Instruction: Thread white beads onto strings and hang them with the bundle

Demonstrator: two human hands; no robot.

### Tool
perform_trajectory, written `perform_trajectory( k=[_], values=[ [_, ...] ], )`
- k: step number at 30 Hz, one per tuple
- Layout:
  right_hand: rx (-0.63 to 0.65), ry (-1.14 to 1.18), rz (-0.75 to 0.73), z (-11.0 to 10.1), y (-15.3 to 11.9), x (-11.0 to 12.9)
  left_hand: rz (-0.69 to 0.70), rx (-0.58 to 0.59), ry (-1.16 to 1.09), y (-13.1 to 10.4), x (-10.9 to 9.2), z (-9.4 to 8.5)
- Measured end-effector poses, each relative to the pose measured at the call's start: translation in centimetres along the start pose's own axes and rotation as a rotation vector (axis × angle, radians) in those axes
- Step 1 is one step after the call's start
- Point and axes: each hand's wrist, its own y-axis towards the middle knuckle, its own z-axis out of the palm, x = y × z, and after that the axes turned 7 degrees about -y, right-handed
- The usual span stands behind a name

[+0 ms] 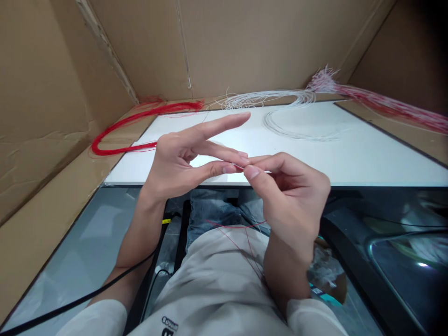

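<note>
My left hand (pixel 175 161) is raised over the table's near edge, its index finger stretched out. Its thumb and another finger close on the tips of thin red and white wires (pixel 238 166). From the other side my right hand (pixel 296 191) pinches the same wires between thumb and index finger, and the fingertips of both hands nearly meet. Below the right hand, loose red wire (pixel 229 226) loops across the front of my shirt. How the wires join between the fingers is too small to make out.
A white board (pixel 210 179) covers the tabletop. Behind my hands lie a bundle of red wires (pixel 105 135), a coil of white wires (pixel 280 126) and a mixed red and white bundle (pixel 378 98). Cardboard walls (pixel 262 46) surround the table. A black cable (pixel 87 296) crosses my left arm.
</note>
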Motion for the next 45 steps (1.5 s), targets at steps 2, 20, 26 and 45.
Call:
perform_trajectory(
  k=[2, 20, 26, 45],
  values=[
    [-0.002, 0.012, -0.012, -0.01, -0.04, 0.12, -0.009, 0.003, -0.001, -0.03, -0.11, 0.05],
    [-0.001, 0.022, -0.074, 0.03, -0.20, 0.16, -0.022, -0.030, -0.018, 0.06, -0.28, 0.13],
    [0.007, 0.004, -0.064, -0.01, -0.23, 0.36, -0.065, -0.028, 0.007, -0.02, -0.41, 0.01],
    [0.079, 0.047, -0.020, -0.38, -0.20, 0.24, 0.043, -0.034, 0.178, -0.13, 0.34, 0.08]
  ],
)
